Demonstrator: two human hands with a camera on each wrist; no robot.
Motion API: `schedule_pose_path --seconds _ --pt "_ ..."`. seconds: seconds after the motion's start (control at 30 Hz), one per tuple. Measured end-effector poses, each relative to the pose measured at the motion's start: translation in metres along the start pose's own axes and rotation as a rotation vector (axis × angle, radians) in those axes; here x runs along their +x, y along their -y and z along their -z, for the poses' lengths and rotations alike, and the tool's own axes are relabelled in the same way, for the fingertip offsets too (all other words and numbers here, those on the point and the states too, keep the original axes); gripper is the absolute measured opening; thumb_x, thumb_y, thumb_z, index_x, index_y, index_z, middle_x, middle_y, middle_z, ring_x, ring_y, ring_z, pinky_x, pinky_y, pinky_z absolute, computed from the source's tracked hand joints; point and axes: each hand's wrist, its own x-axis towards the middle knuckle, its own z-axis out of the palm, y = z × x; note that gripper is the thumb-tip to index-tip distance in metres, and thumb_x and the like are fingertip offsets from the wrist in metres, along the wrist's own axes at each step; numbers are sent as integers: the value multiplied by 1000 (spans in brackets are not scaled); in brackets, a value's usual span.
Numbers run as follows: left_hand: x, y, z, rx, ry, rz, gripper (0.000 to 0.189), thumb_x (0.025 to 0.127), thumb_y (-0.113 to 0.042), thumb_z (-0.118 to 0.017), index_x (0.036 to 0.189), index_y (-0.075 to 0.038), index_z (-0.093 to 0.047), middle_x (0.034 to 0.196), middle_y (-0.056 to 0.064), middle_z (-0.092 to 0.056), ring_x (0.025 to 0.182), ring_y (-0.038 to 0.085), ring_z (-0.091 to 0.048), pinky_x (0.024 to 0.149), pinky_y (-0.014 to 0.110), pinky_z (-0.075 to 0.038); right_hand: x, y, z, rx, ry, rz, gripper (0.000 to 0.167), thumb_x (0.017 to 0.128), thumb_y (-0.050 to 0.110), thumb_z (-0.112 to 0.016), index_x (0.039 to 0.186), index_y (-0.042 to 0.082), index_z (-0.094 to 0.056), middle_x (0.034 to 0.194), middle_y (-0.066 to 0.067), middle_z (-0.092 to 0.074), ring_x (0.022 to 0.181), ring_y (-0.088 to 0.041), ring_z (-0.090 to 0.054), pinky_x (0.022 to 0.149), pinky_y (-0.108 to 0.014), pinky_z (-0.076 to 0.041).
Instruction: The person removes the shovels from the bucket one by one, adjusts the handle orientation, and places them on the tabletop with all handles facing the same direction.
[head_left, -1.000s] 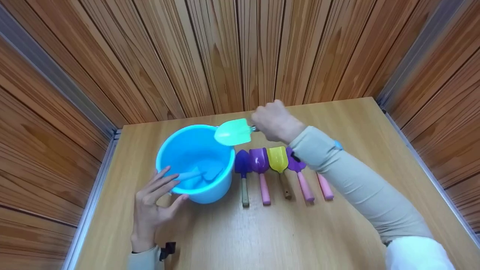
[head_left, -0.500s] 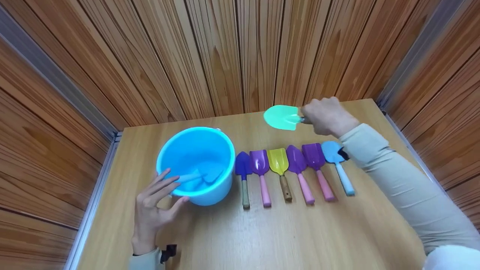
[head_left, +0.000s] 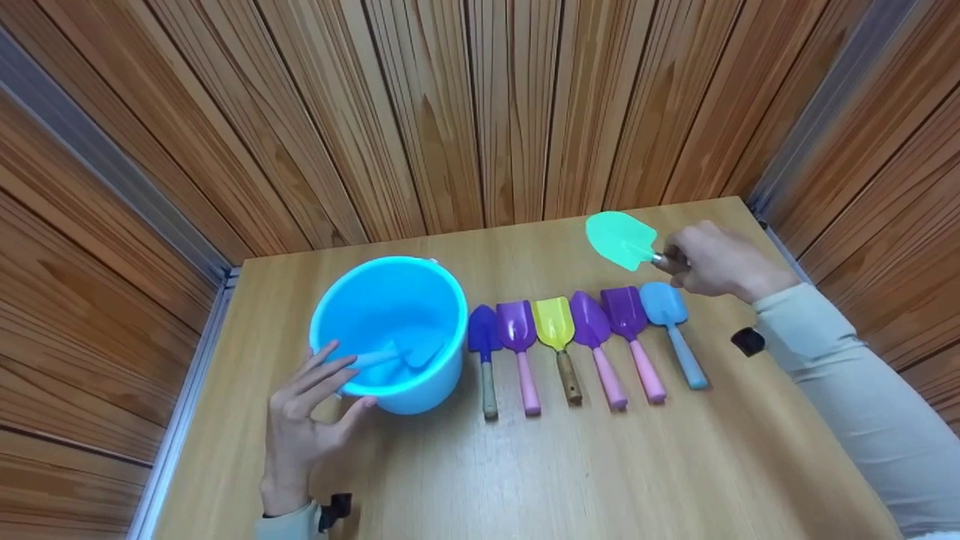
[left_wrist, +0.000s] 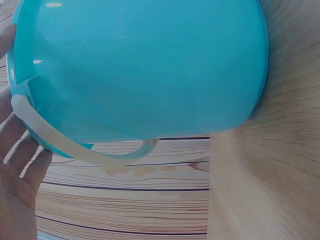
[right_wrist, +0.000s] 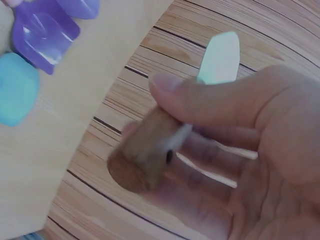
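Note:
A light blue bucket [head_left: 442, 375] stands at the left of the table with a light blue hand shovel [head_left: 375, 354] in it. My left hand [head_left: 296, 420] rests at its near-left rim, fingers extended over the edge and thumb spread along the front. The left wrist view shows the bucket's white handle [left_wrist: 75, 150] hanging down its side. My right hand [head_left: 716, 259] grips the brown wooden handle of a mint green trowel [head_left: 619, 238] above the table's back right, its blade pointing left. In the right wrist view, the handle's end [right_wrist: 125, 170] sticks out between thumb and fingers.
Right of the bucket lies a row of hand shovels and trowels, handles toward me: dark blue [head_left: 486, 330], purple [head_left: 517, 326], yellow [head_left: 553, 322], two more purple ones and a light blue one [head_left: 664, 304]. Wood-grain walls [head_left: 450, 112] enclose the table's back and sides.
My right hand has carried the green trowel rightward from over the bucket's rim to the table's back right, uncovering the right end of the row. The left hand stays at the bucket.

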Motion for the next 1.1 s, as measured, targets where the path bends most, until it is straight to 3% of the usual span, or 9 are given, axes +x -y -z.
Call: schedule_pose_path --seconds 0.17,0.37,0.53,0.77,1.1 --pt "0 -1 0 0 4 2 56 62 -10 -103 115 -15 -85 123 1 -80 134 29 -68 121 33 -43 -17 -18 -11 103 -45 -102 27 86 2 -83 110 -6 -75 97 -22 -77 74 -24 -68 65 -44 -64" --pt "0 0 0 -5 2 7 57 63 -9 -102 116 -17 -85 124 1 -80 135 29 -67 121 32 -43 -31 -42 -28 260 -23 -222 28 91 8 -82 115 -6 -73 106 -25 -76 69 -19 -68 53 -31 -59" --pt "0 2 -1 -15 0 -9 56 62 -8 -102 115 -14 -85 123 3 -80 135 31 -67 120 31 -44 -44 -61 -45 350 3 -292 38 94 10 -80 124 -9 -68 111 -28 -72 72 -18 -69 56 -29 -62" --pt "1 5 -1 -23 3 -69 52 63 -10 -100 112 -8 -85 119 8 -81 130 41 -68 124 39 -41 -56 -76 -68 414 28 -350 39 93 7 -78 127 -9 -66 107 -25 -72 75 -18 -73 61 -30 -64" --pt "1 4 -1 -14 3 -30 55 61 -7 -101 114 -10 -85 122 6 -81 132 36 -67 124 37 -41 -68 -90 -93 478 87 -439 42 97 12 -76 129 -12 -62 109 -25 -68 80 -23 -72 68 -35 -66"
